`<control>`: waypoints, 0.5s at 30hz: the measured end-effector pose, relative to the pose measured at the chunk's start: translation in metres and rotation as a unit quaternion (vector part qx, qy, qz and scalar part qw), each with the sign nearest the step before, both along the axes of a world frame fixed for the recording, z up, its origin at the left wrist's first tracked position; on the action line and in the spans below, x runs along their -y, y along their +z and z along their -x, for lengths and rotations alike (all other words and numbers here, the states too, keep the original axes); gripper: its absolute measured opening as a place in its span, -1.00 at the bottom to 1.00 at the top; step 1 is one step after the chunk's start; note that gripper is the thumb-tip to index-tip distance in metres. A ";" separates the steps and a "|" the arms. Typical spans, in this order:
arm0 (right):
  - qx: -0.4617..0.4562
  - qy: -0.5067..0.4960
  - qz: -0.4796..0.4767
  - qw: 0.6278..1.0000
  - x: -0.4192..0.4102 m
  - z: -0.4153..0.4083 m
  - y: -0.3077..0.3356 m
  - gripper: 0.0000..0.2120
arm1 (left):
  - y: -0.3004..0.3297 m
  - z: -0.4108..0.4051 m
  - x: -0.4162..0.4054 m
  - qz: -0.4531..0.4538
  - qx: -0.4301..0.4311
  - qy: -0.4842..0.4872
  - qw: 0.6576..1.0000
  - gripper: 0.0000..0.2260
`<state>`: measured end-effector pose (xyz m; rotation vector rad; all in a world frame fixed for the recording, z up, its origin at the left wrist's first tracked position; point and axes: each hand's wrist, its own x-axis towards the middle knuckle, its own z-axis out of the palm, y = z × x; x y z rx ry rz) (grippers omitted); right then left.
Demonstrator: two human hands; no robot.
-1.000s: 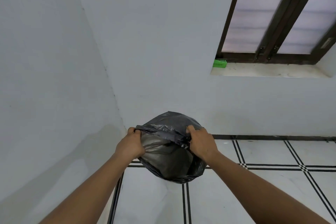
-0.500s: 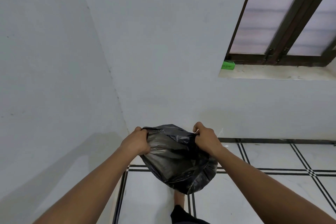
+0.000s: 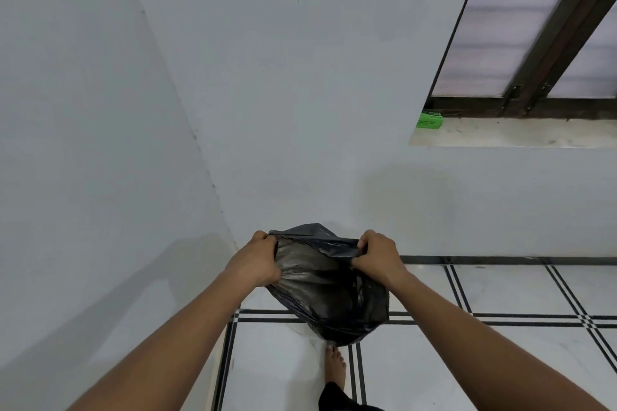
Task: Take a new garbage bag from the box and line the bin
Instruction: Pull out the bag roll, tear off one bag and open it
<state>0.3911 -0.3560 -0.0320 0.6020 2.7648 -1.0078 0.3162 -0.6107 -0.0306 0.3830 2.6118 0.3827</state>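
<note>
A black garbage bag [image 3: 329, 290] hangs in the air in front of me, above the floor near the room's corner. My left hand [image 3: 255, 260] grips the bag's mouth on its left side. My right hand [image 3: 379, 253] grips the mouth on its right side, and the rim is stretched between the two. The bag's body sags down and to the right. A small green box [image 3: 430, 120] lies on the windowsill at the upper right. No bin is in view.
White walls meet in a corner [image 3: 213, 177] just left of the bag. The floor [image 3: 484, 360] is white tile with black double lines. My bare foot [image 3: 335, 367] stands under the bag. A dark-framed window [image 3: 534, 43] sits above the sill.
The view has tilted down and left, bringing my foot into sight. Both hands keep hold of the bag's mouth, and the bag has sunk lower and flattened at the top.
</note>
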 end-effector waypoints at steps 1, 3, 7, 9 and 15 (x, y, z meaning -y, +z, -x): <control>-0.003 0.002 -0.007 1.000 -0.001 0.003 -0.002 -0.80 | -0.002 0.003 -0.001 0.001 0.002 -0.002 1.000 -0.46; -0.012 0.007 -0.021 1.000 -0.005 0.009 -0.007 -0.79 | -0.006 0.009 -0.003 0.002 0.005 -0.002 1.000 -0.48; -0.009 0.004 -0.028 1.000 -0.011 0.017 -0.018 -0.69 | -0.013 0.017 -0.008 -0.008 0.011 -0.005 1.000 -0.41; -0.006 0.013 -0.037 0.999 -0.015 0.021 -0.022 -0.57 | -0.016 0.020 -0.010 -0.015 0.008 -0.004 1.000 -0.38; 0.071 0.001 -0.079 0.994 -0.018 0.031 -0.045 -0.80 | -0.032 0.023 -0.011 -0.018 0.009 -0.027 0.999 -0.35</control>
